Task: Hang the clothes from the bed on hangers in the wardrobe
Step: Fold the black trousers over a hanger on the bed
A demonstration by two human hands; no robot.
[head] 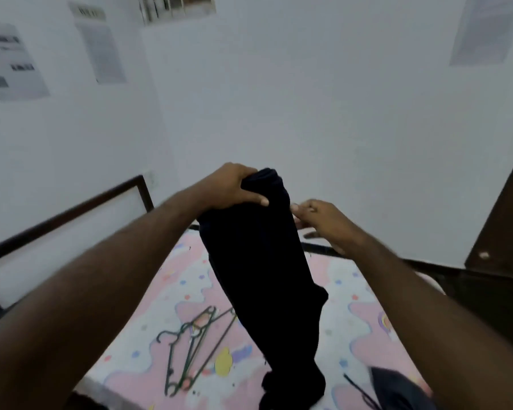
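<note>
A black garment [267, 279] hangs in a long bunched column above the bed. My left hand [234, 187] grips its top edge, fingers curled over the cloth. My right hand [323, 221] is just to the right of the garment's top, fingers loosely bent and blurred; whether it touches the cloth is unclear. On the pink patterned bedsheet [353, 315] lie a few dark green wire hangers [190, 347], left of the garment's lower end. A dark grey garment [397, 392] lies at the bed's near right corner. No wardrobe interior is visible.
A dark wooden bed frame [71, 211] runs along the left wall and the far end. A dark brown door or wardrobe panel [504, 220] stands at the right. White walls carry several paper sheets [15, 60].
</note>
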